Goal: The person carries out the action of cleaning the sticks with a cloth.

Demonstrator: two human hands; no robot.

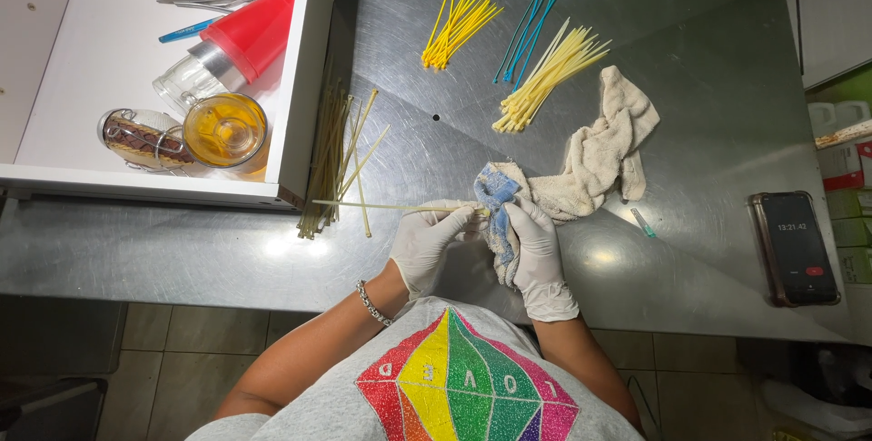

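Both forearms were held in close to the body, bent at the elbows, with the gloved hands brought together just past the near edge of the counter (690, 132). The left hand (427, 243) was closed on a pale straw (381, 207), pinched at its right end, the rest being stretched out flat to the left. A bracelet (371, 304) was worn on that wrist. The right hand (538, 255) was closed on a blue cloth (496, 196), which was pressed against the straw's end where the two hands met. The fingertips of both hands were hidden by the cloth, so the exact contact could not be made out.

A beige towel (599, 155) was spread behind the blue cloth and touched it. Left of the hands, a loose pile of straws (331, 164) was laid beside a white drawer (304, 87), in which a red cup (252, 30), glass jars and some cutlery were kept. A phone (797, 246) was set near the right edge, and a small green piece (642, 222) lay between it and the towel. Farther off, bundles of yellow (457, 25), blue (527, 30) and cream (549, 73) straws were fanned out. Bare steel was left around the bundles and between the towel and the phone. The drawer's far side was cut off by the frame.
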